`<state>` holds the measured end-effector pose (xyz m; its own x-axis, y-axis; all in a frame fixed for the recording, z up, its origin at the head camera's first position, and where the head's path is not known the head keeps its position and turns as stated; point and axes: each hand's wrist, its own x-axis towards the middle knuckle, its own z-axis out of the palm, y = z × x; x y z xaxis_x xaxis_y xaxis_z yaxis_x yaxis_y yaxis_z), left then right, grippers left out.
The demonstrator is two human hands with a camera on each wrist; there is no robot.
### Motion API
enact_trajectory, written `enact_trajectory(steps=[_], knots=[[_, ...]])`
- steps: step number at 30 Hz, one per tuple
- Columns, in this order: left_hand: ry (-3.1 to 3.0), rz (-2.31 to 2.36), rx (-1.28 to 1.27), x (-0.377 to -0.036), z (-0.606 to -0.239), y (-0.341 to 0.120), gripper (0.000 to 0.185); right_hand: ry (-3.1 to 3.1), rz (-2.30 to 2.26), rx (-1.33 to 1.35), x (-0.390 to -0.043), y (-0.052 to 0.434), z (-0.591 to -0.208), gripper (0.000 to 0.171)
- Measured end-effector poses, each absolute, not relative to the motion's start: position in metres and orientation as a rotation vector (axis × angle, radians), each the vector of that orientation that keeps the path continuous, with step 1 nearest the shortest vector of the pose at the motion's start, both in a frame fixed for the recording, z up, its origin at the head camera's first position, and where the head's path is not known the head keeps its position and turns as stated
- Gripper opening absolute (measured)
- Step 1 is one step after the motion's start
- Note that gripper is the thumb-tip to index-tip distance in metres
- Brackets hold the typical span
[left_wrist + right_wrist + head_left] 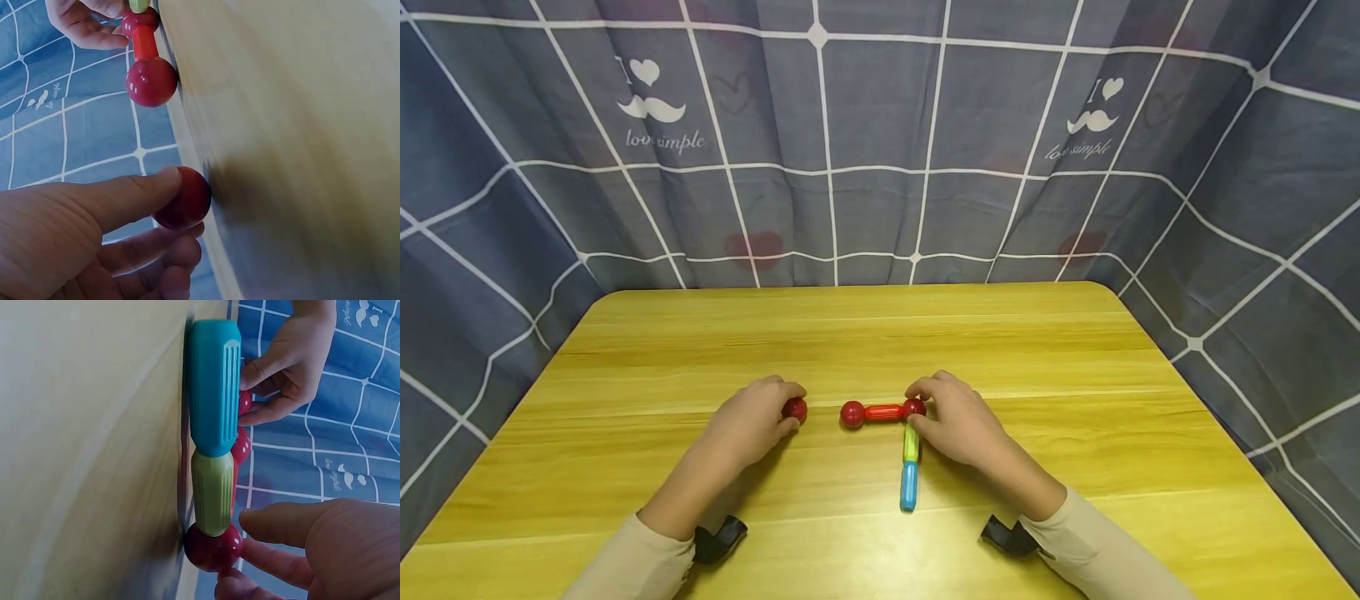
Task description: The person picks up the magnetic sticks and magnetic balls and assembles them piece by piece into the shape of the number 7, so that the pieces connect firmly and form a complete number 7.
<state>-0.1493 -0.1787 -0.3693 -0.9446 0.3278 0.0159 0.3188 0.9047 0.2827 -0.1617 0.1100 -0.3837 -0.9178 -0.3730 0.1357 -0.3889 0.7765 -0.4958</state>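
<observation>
My left hand pinches a loose red ball between thumb and fingers, low over the tabletop. To its right, a second red ball joins the left end of a short red rod. The rod's right end meets a third red ball, which my right hand holds by its fingertips. From that third ball, a yellow-green rod runs toward the near side and ends in a thicker blue rod. These joined pieces form a corner lying on the table.
The wood-grain table carries the pieces. Behind it and along both sides hangs a dark grid-patterned curtain. A black strap piece sits under the left wrist, and another black piece under the right.
</observation>
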Motion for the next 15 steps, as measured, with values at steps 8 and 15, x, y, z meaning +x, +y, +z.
enact_trajectory(steps=[8,15], knots=[[3.034,0.454,0.547,-0.144,-0.368,-0.170,0.029,-2.850,0.835,0.786,-0.143,0.117,-0.381,0.025],[3.008,0.467,0.535,-0.139,-0.368,-0.163,0.026,-2.849,0.819,1.072,-0.128,0.119,-0.382,0.030]])
